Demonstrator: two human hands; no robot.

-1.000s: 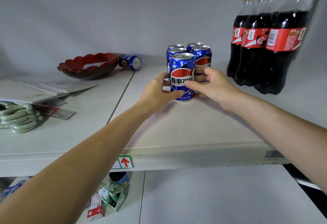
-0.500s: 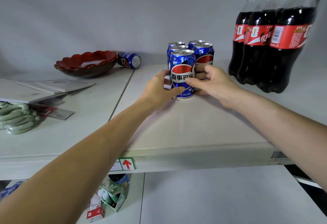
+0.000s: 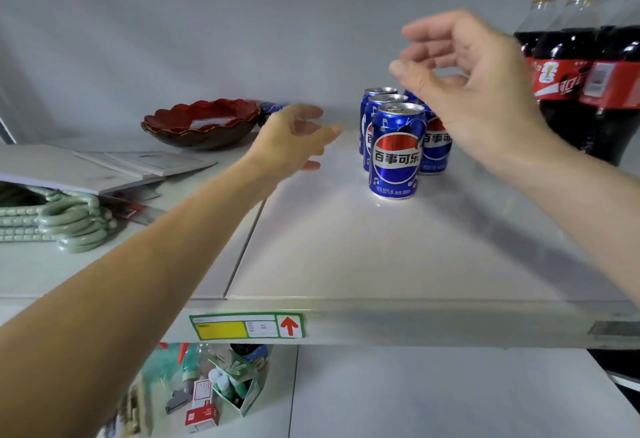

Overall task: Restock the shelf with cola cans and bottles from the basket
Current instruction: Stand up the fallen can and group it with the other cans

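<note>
Both hands just let go, left hand (image 3: 294, 139) at 9 o'clock and right hand (image 3: 474, 91) at 1 o'clock, open and empty, so the blue aluminium cola can (image 3: 396, 152) stands placed on the white shelf (image 3: 346, 250), looks done.

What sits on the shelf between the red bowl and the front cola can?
In the head view, only the open left hand hovers between the red bowl and the front cola can; the shelf surface below it looks bare.
</note>
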